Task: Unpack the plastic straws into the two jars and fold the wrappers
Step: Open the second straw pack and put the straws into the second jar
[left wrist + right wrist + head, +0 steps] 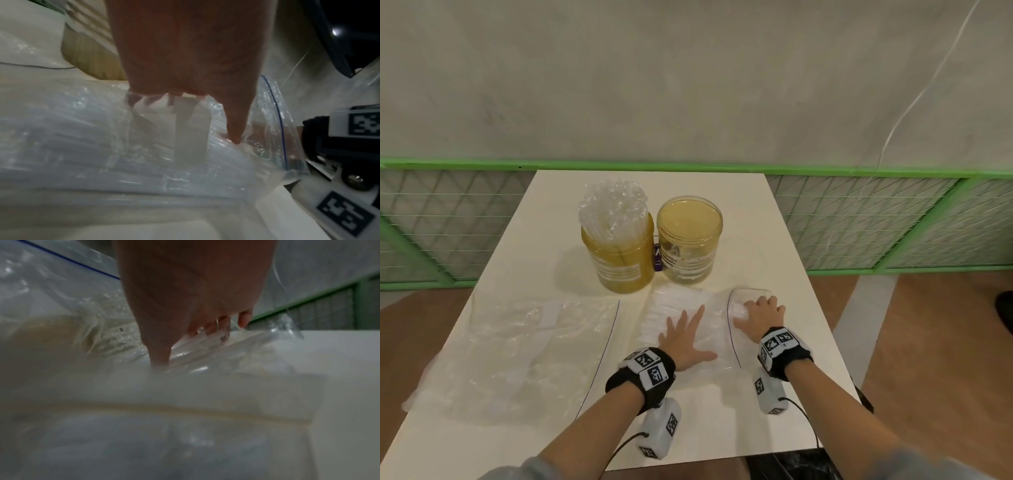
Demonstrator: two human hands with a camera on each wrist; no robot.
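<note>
Left hand [686, 337] flat, fingers spread, pressing bag [690, 318] of straws [667, 308] on table [551, 219]. Right hand [762, 313] inside bag mouth, fingers curled round straws. Two jars behind: left jar [623, 260] full, right jar [689, 246] empty.

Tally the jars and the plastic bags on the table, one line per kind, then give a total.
Jars: 2, one filled with straws, one without any.
Plastic bags: 2, an emptied one lying flat on the left, one under the hands with straws inside.
Total: 4
</note>
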